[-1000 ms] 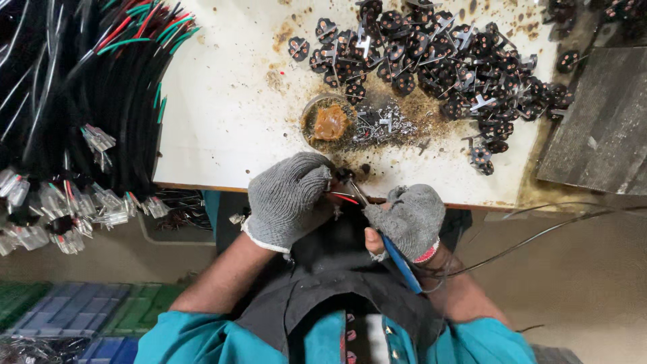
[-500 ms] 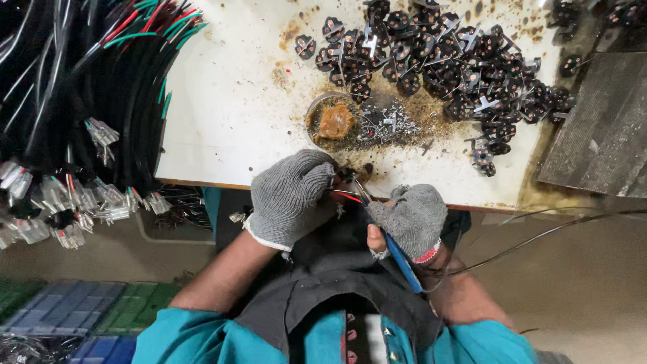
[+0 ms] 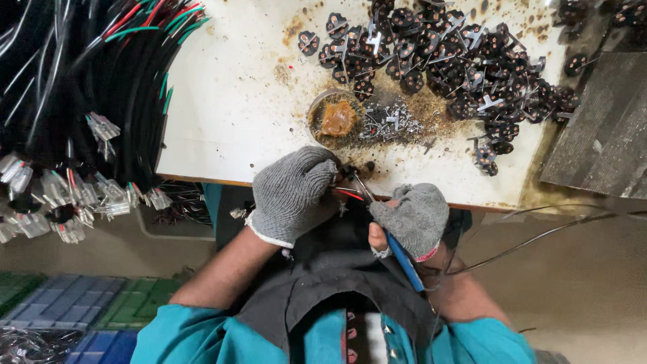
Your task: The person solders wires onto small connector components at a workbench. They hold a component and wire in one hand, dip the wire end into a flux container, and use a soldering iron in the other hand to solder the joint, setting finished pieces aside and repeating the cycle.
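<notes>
At the near edge of a stained white bench (image 3: 222, 101), a gloved left hand (image 3: 294, 192) pinches what looks like a small, light black part with thin, floppy red wires (image 3: 347, 193), best held by its body, while the right hand (image 3: 411, 217) grips a blue-handled soldering iron (image 3: 403, 260).

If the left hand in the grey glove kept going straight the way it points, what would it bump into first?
Probably the small round tin of brown paste, just past the left hand on the white table. Depth is hard to judge here.
</notes>
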A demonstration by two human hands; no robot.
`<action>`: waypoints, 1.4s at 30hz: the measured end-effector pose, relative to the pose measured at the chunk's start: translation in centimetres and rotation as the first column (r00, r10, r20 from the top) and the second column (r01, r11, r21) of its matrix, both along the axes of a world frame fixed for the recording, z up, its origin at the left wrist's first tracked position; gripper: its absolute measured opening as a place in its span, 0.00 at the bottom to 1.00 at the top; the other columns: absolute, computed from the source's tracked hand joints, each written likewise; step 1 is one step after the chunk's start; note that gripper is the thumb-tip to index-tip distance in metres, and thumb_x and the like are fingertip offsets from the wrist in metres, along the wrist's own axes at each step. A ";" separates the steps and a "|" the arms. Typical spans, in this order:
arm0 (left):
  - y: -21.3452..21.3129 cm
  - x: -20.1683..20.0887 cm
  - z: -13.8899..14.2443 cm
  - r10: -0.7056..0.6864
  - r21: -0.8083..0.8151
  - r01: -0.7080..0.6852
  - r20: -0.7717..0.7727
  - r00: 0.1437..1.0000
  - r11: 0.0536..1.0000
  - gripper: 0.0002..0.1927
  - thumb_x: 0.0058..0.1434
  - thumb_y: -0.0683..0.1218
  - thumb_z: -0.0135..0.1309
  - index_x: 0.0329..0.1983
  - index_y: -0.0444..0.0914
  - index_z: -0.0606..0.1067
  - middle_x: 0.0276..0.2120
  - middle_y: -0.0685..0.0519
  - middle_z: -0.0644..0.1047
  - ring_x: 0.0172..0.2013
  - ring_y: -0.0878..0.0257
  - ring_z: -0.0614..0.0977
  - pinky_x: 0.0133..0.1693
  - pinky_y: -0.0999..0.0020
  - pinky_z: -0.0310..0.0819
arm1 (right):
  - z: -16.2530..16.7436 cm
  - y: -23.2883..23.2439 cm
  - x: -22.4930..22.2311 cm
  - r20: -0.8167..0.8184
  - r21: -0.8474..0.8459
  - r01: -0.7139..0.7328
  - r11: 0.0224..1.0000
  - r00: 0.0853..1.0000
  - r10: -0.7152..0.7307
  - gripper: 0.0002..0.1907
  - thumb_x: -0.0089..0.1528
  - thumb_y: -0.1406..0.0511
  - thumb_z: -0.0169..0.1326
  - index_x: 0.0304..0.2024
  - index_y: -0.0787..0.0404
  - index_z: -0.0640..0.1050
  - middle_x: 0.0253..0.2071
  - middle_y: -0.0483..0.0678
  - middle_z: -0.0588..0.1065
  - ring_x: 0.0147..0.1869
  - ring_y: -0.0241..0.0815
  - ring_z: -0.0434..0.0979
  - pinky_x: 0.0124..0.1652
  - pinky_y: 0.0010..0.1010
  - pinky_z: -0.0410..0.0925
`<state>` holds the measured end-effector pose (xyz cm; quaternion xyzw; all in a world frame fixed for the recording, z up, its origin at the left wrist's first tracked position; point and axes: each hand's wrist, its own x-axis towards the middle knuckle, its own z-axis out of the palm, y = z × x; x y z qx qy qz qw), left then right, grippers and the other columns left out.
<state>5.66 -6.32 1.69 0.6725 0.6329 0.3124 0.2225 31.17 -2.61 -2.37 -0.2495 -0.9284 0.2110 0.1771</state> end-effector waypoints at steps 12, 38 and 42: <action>-0.5 0.5 0.8 0.010 0.035 -0.010 -0.009 1.000 0.999 0.16 0.44 0.46 0.67 0.35 0.44 0.75 0.39 0.51 0.78 0.38 0.53 0.82 0.37 0.60 0.76 | 2.9 -1.0 -2.2 -0.172 -0.983 -0.145 0.111 0.525 -0.834 0.26 0.63 0.60 0.63 0.59 0.60 0.70 0.38 0.49 0.81 0.40 0.46 0.85 0.40 0.36 0.78; -0.8 0.1 0.4 0.011 -0.003 -0.011 -0.013 1.000 1.000 0.16 0.43 0.45 0.65 0.35 0.44 0.75 0.40 0.52 0.78 0.38 0.53 0.82 0.36 0.59 0.76 | 6.2 0.1 -5.3 -0.335 -0.566 0.306 0.765 0.763 -0.553 0.16 0.61 0.68 0.62 0.46 0.64 0.69 0.40 0.48 0.79 0.46 0.41 0.79 0.49 0.35 0.71; -0.8 0.0 0.4 0.001 0.020 -0.002 0.002 1.000 1.000 0.19 0.43 0.48 0.67 0.38 0.43 0.75 0.41 0.51 0.78 0.39 0.52 0.82 0.36 0.59 0.76 | 6.4 1.3 -5.3 -0.155 -0.350 0.252 0.902 0.934 -0.321 0.14 0.55 0.66 0.68 0.41 0.64 0.82 0.40 0.49 0.81 0.44 0.45 0.79 0.47 0.40 0.69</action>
